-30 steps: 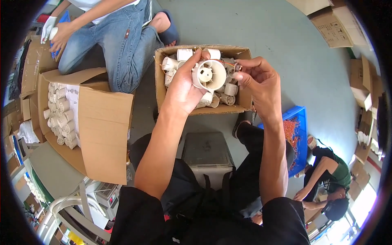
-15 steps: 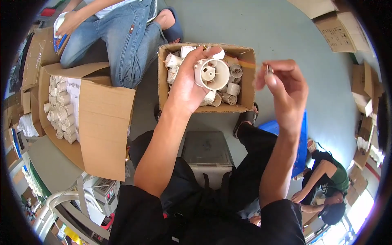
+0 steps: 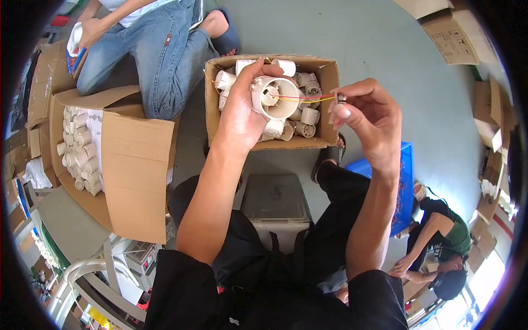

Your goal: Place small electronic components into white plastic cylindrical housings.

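Note:
My left hand is wrapped round a white plastic cylindrical housing, its open end tilted up and to the right. Inside the housing is a round hub with thin ribs. From that hub a red and a yellow wire stretch out to the right, nearly straight. Between thumb and fingertips, my right hand pinches a small dark metal part at the wires' far end. Beneath both hands stands a cardboard box full of similar white plastic housings.
At left, an open carton holds many stacked white cylinders. A person in jeans kneels behind it. A blue tray with small reddish pieces lies beside my right forearm. Another person crouches at lower right. A lidded grey bin stands between my legs.
My right hand has come slightly left and its motion blur is gone. The wires now show distinctly between it and the housing. The housing has turned a little in my left hand.

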`<state>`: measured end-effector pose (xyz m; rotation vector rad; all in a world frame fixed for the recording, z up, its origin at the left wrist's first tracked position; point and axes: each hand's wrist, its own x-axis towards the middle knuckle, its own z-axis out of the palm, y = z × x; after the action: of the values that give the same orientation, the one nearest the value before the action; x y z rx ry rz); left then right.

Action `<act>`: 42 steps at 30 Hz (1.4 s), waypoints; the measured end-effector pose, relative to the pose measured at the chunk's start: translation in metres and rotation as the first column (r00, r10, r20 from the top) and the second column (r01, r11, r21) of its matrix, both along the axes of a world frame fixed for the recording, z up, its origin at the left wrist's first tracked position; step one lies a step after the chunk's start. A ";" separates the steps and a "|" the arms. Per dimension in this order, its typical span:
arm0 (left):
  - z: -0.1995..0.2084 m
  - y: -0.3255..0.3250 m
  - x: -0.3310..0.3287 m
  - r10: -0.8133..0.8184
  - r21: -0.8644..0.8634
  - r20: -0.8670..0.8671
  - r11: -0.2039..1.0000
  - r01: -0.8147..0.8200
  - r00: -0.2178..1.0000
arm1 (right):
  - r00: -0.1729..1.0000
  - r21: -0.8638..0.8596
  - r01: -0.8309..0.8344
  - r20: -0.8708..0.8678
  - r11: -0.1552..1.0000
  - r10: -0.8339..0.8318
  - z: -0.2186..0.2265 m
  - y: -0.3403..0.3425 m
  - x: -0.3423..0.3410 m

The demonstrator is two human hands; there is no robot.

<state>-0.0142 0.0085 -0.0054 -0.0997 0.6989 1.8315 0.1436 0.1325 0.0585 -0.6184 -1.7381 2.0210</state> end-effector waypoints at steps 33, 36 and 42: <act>0.010 0.008 0.017 0.128 -0.163 -0.048 0.977 -0.134 0.991 | 0.983 0.300 0.037 0.162 0.953 -0.089 -0.011 -0.027 -0.020; 0.011 0.008 0.019 0.205 -0.212 0.092 0.960 -0.182 0.975 | 0.954 0.435 0.012 0.266 0.900 -0.141 -0.013 -0.034 -0.024; 0.011 0.008 0.026 0.086 -0.056 0.267 0.996 -0.074 0.960 | 0.933 0.590 0.036 0.270 0.807 -0.239 -0.019 -0.041 -0.032</act>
<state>0.0115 0.0162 0.0053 -0.4053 0.5506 1.8343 0.1111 0.0919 0.0399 -0.8748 -2.2822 1.2187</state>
